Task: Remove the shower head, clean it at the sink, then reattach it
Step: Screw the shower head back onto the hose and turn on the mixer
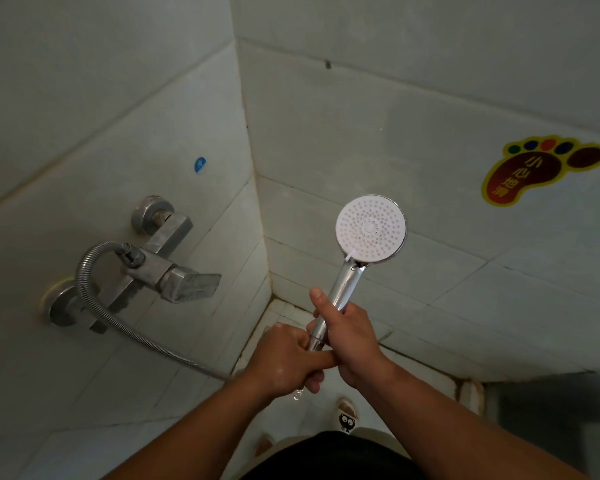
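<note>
A chrome shower head (370, 230) with a white round spray face points up and toward me in front of the tiled corner. My right hand (350, 341) grips its chrome handle (343, 289) in the middle. My left hand (288, 362) grips the bottom end of the handle, where the metal hose (94, 306) joins; the joint itself is hidden under my fingers. The hose loops from my left hand to the wall mixer valve (160, 271) on the left wall.
White tiled walls meet in a corner straight ahead. A foot-shaped warning sticker (534, 168) is on the right wall and a small blue sticker (200, 165) sits above the valve. My slippered foot (347, 415) stands on the tiled floor below.
</note>
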### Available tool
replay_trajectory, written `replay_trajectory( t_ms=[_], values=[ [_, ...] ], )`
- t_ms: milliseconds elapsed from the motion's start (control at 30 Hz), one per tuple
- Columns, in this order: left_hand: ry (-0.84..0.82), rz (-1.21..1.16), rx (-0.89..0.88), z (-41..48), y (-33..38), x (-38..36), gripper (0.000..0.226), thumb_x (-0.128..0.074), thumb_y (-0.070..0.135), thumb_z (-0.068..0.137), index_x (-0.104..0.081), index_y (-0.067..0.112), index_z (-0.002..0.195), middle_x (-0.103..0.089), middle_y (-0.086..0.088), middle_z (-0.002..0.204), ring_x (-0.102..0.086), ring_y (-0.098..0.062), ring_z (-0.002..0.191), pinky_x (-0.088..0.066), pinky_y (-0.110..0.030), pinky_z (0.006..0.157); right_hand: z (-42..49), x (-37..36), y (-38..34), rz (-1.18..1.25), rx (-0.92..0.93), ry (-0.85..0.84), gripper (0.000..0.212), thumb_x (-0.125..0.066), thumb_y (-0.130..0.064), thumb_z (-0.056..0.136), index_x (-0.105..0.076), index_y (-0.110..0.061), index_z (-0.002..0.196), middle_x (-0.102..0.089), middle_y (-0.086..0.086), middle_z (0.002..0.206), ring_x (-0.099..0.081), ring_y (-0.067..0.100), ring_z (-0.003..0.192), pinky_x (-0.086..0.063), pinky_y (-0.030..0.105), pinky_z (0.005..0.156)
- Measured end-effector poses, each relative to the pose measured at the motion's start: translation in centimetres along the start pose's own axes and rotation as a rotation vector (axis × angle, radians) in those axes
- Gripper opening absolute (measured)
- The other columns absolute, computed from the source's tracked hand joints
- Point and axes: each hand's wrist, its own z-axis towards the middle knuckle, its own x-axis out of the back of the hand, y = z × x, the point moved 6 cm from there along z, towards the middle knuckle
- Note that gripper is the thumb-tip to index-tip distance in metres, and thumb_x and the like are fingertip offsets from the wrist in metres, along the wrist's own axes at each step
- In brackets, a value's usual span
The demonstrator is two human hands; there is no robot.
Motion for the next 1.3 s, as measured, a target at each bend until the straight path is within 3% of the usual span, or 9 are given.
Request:
replay_trajectory(
  t_ms=[167,300,433,533,667,767,1000,1133,1300],
  values=[
    [-0.626,-0.381,0.146,-0.1,-0.5,-2.1,0.017,-0.065,0.02,0.091,-0.067,0.01,0.078,-0.067,-0.006,0.059,-0.06,-0.013,0.044,-0.044,-0.022,0.045,-0.7,-1.1,-0.8,-0.066,0.038,-0.186,0.043,-0.071,-0.048,0.085,-0.066,-0.005,0.081,-0.07,0.009,0.07,-0.066,0.016,0.058,-0.053,0.025,0.057],
    [-0.826,-0.478,0.225,-0.6,-0.5,-3.1,0.042,-0.05,0.027,0.098,-0.051,0.023,0.057,-0.038,0.01,0.041,-0.032,-0.002,0.033,-0.022,-0.018,0.04,0.0,-2.0,-1.2,0.078,-0.033,-0.293,0.028,-0.077,-0.033,0.085,-0.066,-0.007,0.089,-0.07,0.01,0.078,-0.065,0.017,0.066,-0.054,0.03,0.063],
    [-0.724,-0.489,0.37,-0.3,-1.9,-3.2,0.043,-0.054,0.024,0.092,-0.04,0.023,0.052,-0.03,0.008,0.038,-0.024,-0.005,0.031,-0.017,-0.019,0.038,0.8,-3.2,-0.7,0.534,-0.262,-0.377,0.021,-0.073,-0.025,0.083,-0.057,-0.013,0.08,-0.05,0.003,0.06,-0.051,0.015,0.052,-0.046,0.028,0.051],
    [-0.464,-0.359,0.404,0.2,-2.5,-2.9,0.046,-0.055,0.015,0.09,-0.035,0.023,0.049,-0.029,0.004,0.042,-0.022,-0.01,0.034,-0.016,-0.021,0.04,1.3,-3.1,0.4,0.551,-0.287,-0.211,0.035,-0.072,-0.033,0.087,-0.044,-0.019,0.071,-0.037,-0.003,0.053,-0.038,0.01,0.042,-0.039,0.024,0.042],
    [-0.072,0.217,0.214,1.5,-2.1,-1.6,0.019,-0.056,0.02,0.09,-0.062,0.011,0.075,-0.062,-0.01,0.07,-0.049,-0.018,0.057,-0.038,-0.03,0.054,2.0,-1.9,1.6,0.429,-0.177,0.099,0.031,-0.071,-0.029,0.094,-0.048,-0.014,0.081,-0.043,0.0,0.053,-0.041,0.013,0.042,-0.041,0.026,0.042],
    [0.133,0.531,0.079,1.7,-1.6,-1.3,0.03,-0.051,0.034,0.098,-0.07,0.011,0.094,-0.072,-0.009,0.094,-0.062,-0.021,0.075,-0.047,-0.031,0.065,2.3,-1.5,1.8,0.425,-0.146,0.18,0.03,-0.072,-0.03,0.094,-0.05,-0.013,0.083,-0.045,0.001,0.052,-0.043,0.014,0.042,-0.042,0.028,0.044],
    [-0.514,-0.301,0.3,0.4,-2.6,-2.5,0.041,-0.059,0.006,0.089,-0.05,0.015,0.05,-0.046,-0.004,0.045,-0.038,-0.014,0.037,-0.029,-0.025,0.044,0.9,-2.7,1.2,0.564,-0.302,-0.186,0.036,-0.069,-0.032,0.093,-0.044,-0.018,0.072,-0.036,0.0,0.056,-0.039,0.013,0.044,-0.04,0.028,0.045],
    [-0.318,-0.267,0.353,0.7,-3.3,-3.4,0.041,-0.055,0.007,0.086,-0.037,0.02,0.051,-0.032,-0.001,0.044,-0.025,-0.014,0.037,-0.018,-0.025,0.044,1.2,-2.2,1.5,0.408,-0.191,-0.103,0.039,-0.069,-0.03,0.094,-0.041,-0.017,0.071,-0.037,0.002,0.055,-0.04,0.014,0.042,-0.041,0.028,0.045],
    [-0.061,0.114,0.201,2.1,-2.5,-3.0,0.02,-0.057,0.018,0.088,-0.062,0.009,0.071,-0.057,-0.005,0.06,-0.049,-0.015,0.048,-0.036,-0.025,0.046,2.3,-0.5,1.9,0.265,-0.058,0.167,0.043,-0.072,-0.031,0.094,-0.043,-0.014,0.066,-0.042,0.005,0.052,-0.043,0.016,0.041,-0.042,0.03,0.046]
  ],
)
